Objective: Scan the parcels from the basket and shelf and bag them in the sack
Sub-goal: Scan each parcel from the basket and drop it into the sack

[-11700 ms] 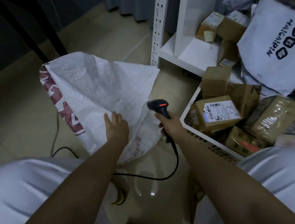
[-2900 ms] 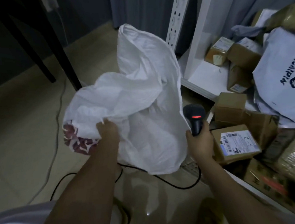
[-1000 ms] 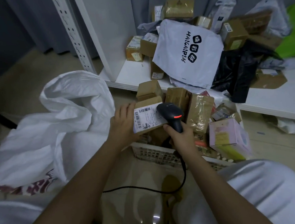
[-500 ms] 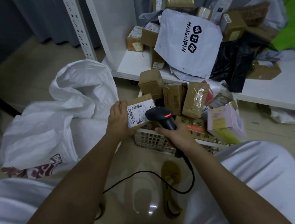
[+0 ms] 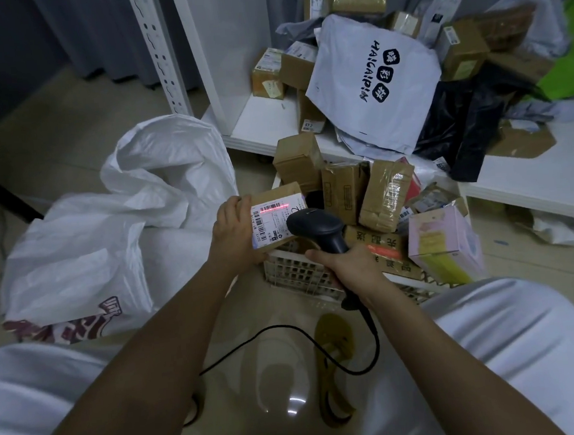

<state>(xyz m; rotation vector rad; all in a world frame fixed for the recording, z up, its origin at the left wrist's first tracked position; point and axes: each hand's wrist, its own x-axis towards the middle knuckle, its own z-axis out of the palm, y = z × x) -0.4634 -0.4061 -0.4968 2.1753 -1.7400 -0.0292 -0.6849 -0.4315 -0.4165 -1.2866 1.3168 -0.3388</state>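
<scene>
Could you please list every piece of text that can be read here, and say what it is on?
"HAIGAIPIN": white mailer bag, printed sideways.
"672": label on the small carton on the shelf.
Shipping label on the held parcel: too small.
Red print on the sack: cut off.

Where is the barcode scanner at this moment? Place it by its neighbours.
In the head view, the barcode scanner is centre frame, gripped by the right hand above the white basket, aimed at the labelled box in the left hand.
</scene>
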